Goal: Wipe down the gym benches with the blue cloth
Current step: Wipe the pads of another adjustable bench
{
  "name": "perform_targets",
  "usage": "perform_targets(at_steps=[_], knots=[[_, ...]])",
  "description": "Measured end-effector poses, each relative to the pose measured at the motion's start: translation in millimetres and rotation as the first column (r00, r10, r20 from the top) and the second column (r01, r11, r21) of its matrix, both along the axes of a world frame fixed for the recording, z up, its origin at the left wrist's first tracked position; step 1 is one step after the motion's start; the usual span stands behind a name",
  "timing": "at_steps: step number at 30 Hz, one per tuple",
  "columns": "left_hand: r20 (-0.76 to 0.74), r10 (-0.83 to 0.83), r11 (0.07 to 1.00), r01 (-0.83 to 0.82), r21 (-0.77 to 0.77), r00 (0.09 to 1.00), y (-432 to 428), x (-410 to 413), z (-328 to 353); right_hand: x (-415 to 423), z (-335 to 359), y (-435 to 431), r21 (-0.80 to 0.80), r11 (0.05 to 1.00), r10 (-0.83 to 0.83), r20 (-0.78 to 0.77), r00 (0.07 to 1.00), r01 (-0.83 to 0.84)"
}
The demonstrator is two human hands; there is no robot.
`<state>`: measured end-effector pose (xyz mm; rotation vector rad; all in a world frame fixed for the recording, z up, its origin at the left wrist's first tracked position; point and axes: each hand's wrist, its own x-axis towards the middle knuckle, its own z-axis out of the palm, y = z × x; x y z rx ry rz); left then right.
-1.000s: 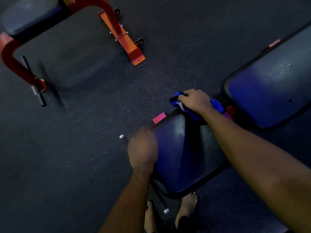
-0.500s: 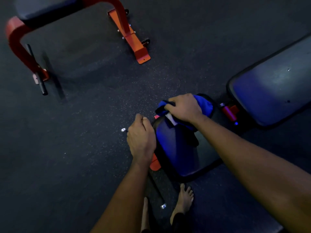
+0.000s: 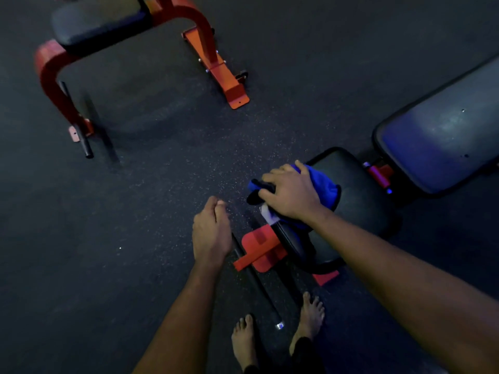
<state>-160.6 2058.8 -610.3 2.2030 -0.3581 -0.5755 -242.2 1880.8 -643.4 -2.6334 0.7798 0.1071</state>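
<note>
Right hand (image 3: 291, 195): laid on blue cloth (image 3: 325, 184), fingers curled over bunched edge; cloth gripped and pressed onto left part of black seat pad (image 3: 361, 201).
Left hand (image 3: 212, 233): held over floor (image 3: 129, 217) just left of seat pad, fingers loosely bent together, nothing seen held.
Back pad (image 3: 437, 141): set beyond seat pad, upper right, red hinge (image 3: 378, 174) between.
Black bar (image 3: 259, 287), red bracket (image 3: 259, 249): located below seat pad, near bare feet (image 3: 244, 338).
Second bench (image 3: 100, 22): red-framed, placed well apart, upper left.
</note>
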Motion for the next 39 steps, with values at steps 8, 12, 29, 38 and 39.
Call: perform_targets(at_steps=[8,12,29,38,39], knots=[[0.024,-0.068,0.998,0.069,-0.003,0.997,14,8,8,3,18,38,-0.026,0.998,-0.063,-0.118,0.991,0.060],[0.029,-0.119,0.993,0.119,0.014,0.992,20,3,8,-37,15,66,-0.072,0.993,0.086,-0.057,0.995,-0.090],[0.041,-0.163,0.986,0.164,-0.034,0.986,23,7,16,-23,13,84,-0.106,0.968,-0.239,-0.100,0.966,0.229],[-0.046,-0.273,0.961,0.269,-0.069,0.961,-14,-2,18,-92,4,129,-0.185,0.918,-0.358,0.001,0.934,0.352],[-0.052,-0.292,0.955,0.288,-0.076,0.955,-15,-2,16,-95,3,128,-0.172,0.910,-0.382,0.009,0.924,0.378]])
